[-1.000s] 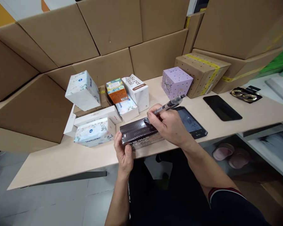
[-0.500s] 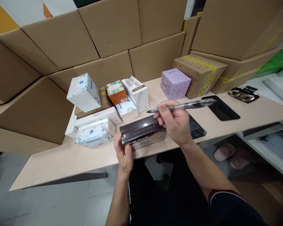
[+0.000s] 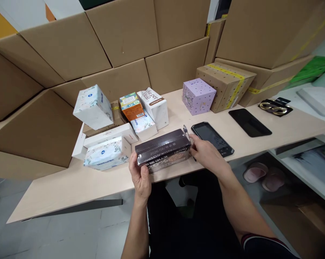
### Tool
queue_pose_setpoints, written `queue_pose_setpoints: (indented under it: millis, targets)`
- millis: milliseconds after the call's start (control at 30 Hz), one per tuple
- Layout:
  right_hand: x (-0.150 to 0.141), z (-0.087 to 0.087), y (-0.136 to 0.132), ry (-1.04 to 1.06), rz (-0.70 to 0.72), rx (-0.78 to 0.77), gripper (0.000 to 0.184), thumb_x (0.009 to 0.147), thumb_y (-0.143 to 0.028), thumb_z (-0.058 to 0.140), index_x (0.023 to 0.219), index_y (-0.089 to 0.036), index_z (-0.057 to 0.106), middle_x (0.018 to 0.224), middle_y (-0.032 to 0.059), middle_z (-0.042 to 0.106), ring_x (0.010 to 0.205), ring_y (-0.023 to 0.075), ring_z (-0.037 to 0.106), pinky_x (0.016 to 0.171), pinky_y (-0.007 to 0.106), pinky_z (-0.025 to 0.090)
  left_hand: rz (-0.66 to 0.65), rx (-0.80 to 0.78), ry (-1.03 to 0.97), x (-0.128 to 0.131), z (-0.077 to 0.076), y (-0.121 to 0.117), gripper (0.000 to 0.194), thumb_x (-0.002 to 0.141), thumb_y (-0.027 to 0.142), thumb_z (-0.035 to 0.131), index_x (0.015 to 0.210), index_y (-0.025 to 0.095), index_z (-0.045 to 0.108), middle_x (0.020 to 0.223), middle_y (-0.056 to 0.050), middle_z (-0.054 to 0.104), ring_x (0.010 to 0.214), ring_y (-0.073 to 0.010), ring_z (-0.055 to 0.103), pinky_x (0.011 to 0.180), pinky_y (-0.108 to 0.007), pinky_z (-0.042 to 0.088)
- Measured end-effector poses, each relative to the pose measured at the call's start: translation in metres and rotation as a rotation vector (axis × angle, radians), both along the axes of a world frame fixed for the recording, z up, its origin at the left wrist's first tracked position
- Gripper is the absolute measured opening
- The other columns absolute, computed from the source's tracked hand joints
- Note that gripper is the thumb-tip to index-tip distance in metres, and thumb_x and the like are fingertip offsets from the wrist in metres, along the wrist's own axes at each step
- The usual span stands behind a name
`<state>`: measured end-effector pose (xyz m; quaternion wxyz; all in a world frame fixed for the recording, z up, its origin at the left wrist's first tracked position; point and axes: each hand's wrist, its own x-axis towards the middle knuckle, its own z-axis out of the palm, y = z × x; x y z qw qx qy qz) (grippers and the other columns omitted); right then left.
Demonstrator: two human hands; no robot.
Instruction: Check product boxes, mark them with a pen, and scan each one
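A dark brown shrink-wrapped box (image 3: 162, 151) with a printed date sits at the near edge of the light wooden table (image 3: 70, 187). My left hand (image 3: 141, 174) grips its left end, thumb on the front. My right hand (image 3: 205, 153) holds the box's right end, and a clear pen (image 3: 186, 131) sticks up between its fingers. Just right of that hand lies a black handheld device (image 3: 212, 137), screen up.
Left of the box lie white tissue packs (image 3: 107, 154), a flat white box (image 3: 111, 132), an orange carton (image 3: 130, 106) and a white "Super Meal" box (image 3: 154, 106). Behind are a lilac cube box (image 3: 198, 95), a taped carton (image 3: 225, 84), a black phone (image 3: 249, 122). Big cartons wall the back.
My right hand lifted the pen off the box top, swung it out to the right, then came down onto the box's right end with the pen tucked in its fingers. The handheld device is now uncovered.
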<state>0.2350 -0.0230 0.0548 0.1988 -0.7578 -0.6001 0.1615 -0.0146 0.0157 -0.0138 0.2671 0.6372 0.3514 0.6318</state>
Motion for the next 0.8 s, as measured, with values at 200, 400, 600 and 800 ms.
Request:
queue_pose_setpoints:
  millis: [200, 400, 600, 800]
  targets:
    - [-0.019, -0.006, 0.004, -0.217, -0.062, -0.003, 0.022, 0.098, -0.027, 0.046, 0.101, -0.016, 0.065, 0.087, 0.0126, 0.073, 0.077, 0.0237, 0.067, 0.058, 0.03, 0.033, 0.003, -0.032, -0.013, -0.001, -0.002, 0.0, 0.048, 0.097, 0.043, 0.056, 0.143, 0.034, 0.048, 0.151, -0.005, 0.047, 0.141, -0.0211, 0.044, 0.119, -0.034, 0.032]
    - [-0.013, -0.017, -0.01, -0.319, -0.165, 0.198, 0.033, 0.1, -0.037, 0.043, 0.107, -0.014, 0.066, 0.098, 0.015, 0.066, 0.083, 0.0247, 0.063, 0.067, 0.033, 0.044, 0.002, -0.025, -0.017, -0.001, -0.002, 0.0, 0.047, 0.096, 0.041, 0.057, 0.142, 0.035, 0.049, 0.15, -0.004, 0.048, 0.142, -0.0204, 0.043, 0.12, -0.035, 0.031]
    - [0.018, -0.031, -0.03, -0.412, -0.441, 0.183, 0.091, 0.085, -0.064, 0.06, 0.151, -0.008, 0.035, 0.135, 0.0319, 0.049, 0.118, 0.0446, 0.048, 0.09, 0.056, 0.044, -0.026, -0.007, -0.039, 0.001, -0.001, 0.001, 0.047, 0.097, 0.04, 0.057, 0.143, 0.036, 0.048, 0.151, -0.003, 0.048, 0.141, -0.0196, 0.045, 0.118, -0.033, 0.033]
    - [0.026, -0.046, -0.032, -0.286, -0.411, 0.145, 0.078, 0.091, -0.05, 0.055, 0.153, -0.01, 0.033, 0.128, 0.0279, 0.055, 0.116, 0.0408, 0.05, 0.095, 0.056, 0.043, 0.006, -0.014, -0.03, 0.003, -0.001, -0.002, 0.052, 0.096, 0.042, 0.057, 0.146, 0.033, 0.045, 0.151, -0.006, 0.049, 0.139, -0.0222, 0.047, 0.118, -0.037, 0.035]
